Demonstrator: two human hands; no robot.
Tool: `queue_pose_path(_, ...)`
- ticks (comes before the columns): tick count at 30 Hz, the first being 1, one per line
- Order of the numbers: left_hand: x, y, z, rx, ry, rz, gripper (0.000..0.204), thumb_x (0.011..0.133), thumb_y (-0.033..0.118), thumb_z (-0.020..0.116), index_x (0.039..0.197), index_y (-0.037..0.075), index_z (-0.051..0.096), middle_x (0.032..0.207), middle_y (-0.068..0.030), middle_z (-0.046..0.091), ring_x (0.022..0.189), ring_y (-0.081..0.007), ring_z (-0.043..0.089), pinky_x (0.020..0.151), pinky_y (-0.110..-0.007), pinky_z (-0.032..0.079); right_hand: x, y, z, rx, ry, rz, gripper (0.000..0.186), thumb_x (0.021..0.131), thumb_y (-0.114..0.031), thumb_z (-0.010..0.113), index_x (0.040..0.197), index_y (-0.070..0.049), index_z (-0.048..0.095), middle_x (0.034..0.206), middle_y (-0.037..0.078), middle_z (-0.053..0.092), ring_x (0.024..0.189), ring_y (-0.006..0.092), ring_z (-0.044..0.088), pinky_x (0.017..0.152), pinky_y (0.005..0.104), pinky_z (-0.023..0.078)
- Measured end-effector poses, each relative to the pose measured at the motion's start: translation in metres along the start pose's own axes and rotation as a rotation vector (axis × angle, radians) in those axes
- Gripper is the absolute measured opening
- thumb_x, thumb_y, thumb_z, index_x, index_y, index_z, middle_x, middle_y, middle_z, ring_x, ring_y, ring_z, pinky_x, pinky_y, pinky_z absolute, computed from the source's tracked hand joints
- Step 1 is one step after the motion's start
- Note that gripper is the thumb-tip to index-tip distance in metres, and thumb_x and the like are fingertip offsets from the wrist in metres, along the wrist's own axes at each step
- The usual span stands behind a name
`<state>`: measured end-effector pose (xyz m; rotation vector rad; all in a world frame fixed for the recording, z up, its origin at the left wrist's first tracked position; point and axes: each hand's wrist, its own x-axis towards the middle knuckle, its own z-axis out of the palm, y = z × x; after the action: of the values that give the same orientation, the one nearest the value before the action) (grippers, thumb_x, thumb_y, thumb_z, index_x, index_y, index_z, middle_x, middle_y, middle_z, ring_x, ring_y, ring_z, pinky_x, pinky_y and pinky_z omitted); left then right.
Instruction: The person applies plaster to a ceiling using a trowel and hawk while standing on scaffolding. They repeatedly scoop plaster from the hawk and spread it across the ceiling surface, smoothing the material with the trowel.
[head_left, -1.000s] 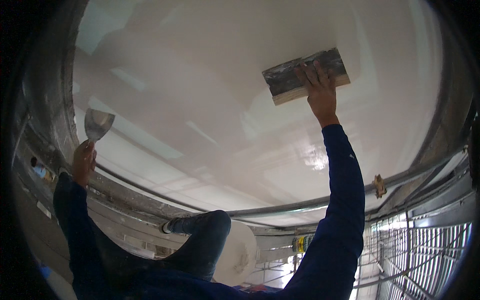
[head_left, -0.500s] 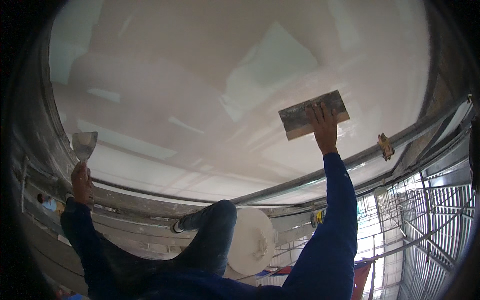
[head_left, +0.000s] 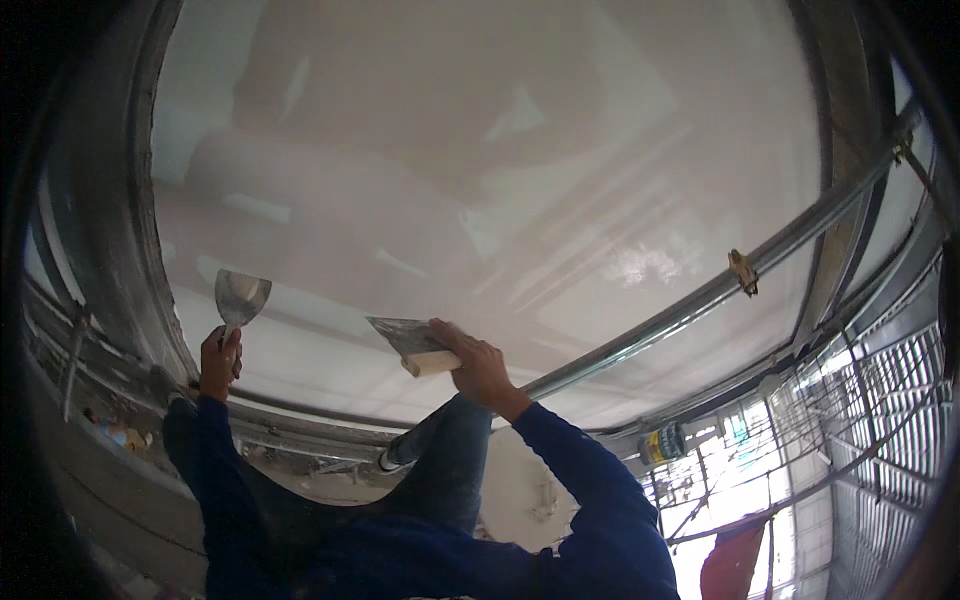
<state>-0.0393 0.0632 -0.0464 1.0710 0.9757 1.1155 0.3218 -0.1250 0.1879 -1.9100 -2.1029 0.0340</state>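
Note:
My left hand (head_left: 218, 364) grips the handle of a putty knife (head_left: 242, 297), its blade pointing up with a pale lump of compound on it. Closer to the middle, my right hand (head_left: 482, 368) is wrapped round a wide steel trowel (head_left: 400, 335) with a light wooden edge; the trowel is tilted, its blade toward the left. Behind both tools stretches a large wall panel (head_left: 400, 230), pale green with broad beige patches of smoothed compound. Whether the trowel touches the panel I cannot tell.
A metal scaffold pipe (head_left: 650, 327) with a clamp (head_left: 742, 272) crosses in front of the panel's lower right. By my bent knee (head_left: 450, 455) is a round, whitish bucket top (head_left: 520, 490). Another bucket (head_left: 663, 443) hangs right. A person (head_left: 118, 432) is far below left.
My right hand has come down and left with the trowel, which has turned from flat against the panel to tilted. My left hand with the putty knife appears farther right as the view shifts.

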Motion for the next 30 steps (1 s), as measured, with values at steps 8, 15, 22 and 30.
queue_pose_path(8,0.017,-0.016,0.008,0.120,0.191,0.090,0.025,0.095,0.030,0.061,0.089,0.006,0.057,0.057,0.0005,0.046,0.040,-0.0106,0.044,0.034,-0.029,0.034,-0.025,0.002,0.088,0.969,0.199,0.618,0.037,0.084,-0.014,0.059,0.113,0.009,0.056,0.087,0.017,0.065,0.080,0.0288,0.064,0.072,0.0407,0.050)
queue_pose_path(15,-0.048,-0.025,0.039,0.009,0.015,0.008,0.013,0.096,0.019,0.057,0.091,0.006,0.055,0.061,-0.0002,0.048,0.041,-0.0101,0.044,0.037,-0.026,0.036,-0.095,0.008,0.202,1.678,0.141,1.029,0.036,0.083,-0.013,0.062,0.109,0.009,0.054,0.096,0.016,0.057,0.091,0.0279,0.058,0.079,0.0417,0.048)
queue_pose_path(22,-0.121,-0.011,0.062,0.029,0.025,-0.040,0.014,0.097,0.016,0.055,0.100,0.003,0.054,0.064,-0.0019,0.050,0.045,-0.0104,0.047,0.039,-0.025,0.036,-0.126,0.008,0.241,1.733,0.145,1.082,0.037,0.083,-0.011,0.064,0.114,0.006,0.054,0.098,0.013,0.059,0.096,0.0317,0.061,0.081,0.0504,0.050)
queue_pose_path(30,-0.117,0.058,0.141,0.286,-0.353,0.294,0.026,0.099,0.019,0.054,0.118,0.000,0.052,0.084,-0.0013,0.055,0.063,-0.0093,0.050,0.054,-0.026,0.042,-0.117,0.020,0.155,1.844,0.229,0.829,0.015,0.082,-0.010,0.062,0.090,0.002,0.058,0.081,0.009,0.057,0.076,0.0245,0.058,0.074,0.0466,0.051)
